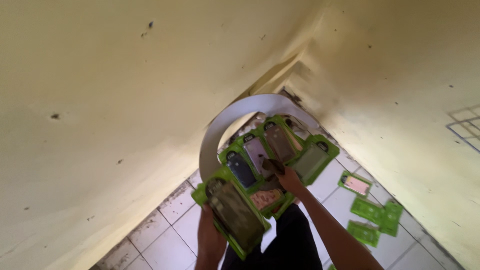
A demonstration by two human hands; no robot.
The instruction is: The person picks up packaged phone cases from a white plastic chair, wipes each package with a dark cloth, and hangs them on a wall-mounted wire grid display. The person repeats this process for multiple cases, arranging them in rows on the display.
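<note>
Tiled floor (pixel 170 235) below, left hand (pixel 210 240) fingers gripping upright green phone-case pack (pixel 235 212), right hand (pixel 289 180) fingers pinching another.

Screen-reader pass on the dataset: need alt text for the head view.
Looking down, a person's left hand holds a green-framed phone case package while the right hand touches a fan of similar packages spread on a white round tray. More green packages lie on the white tiled floor between yellow walls.

glossy plastic packets (pixel 235 210), seemingly matt floor tiles (pixel 165 245)
</note>
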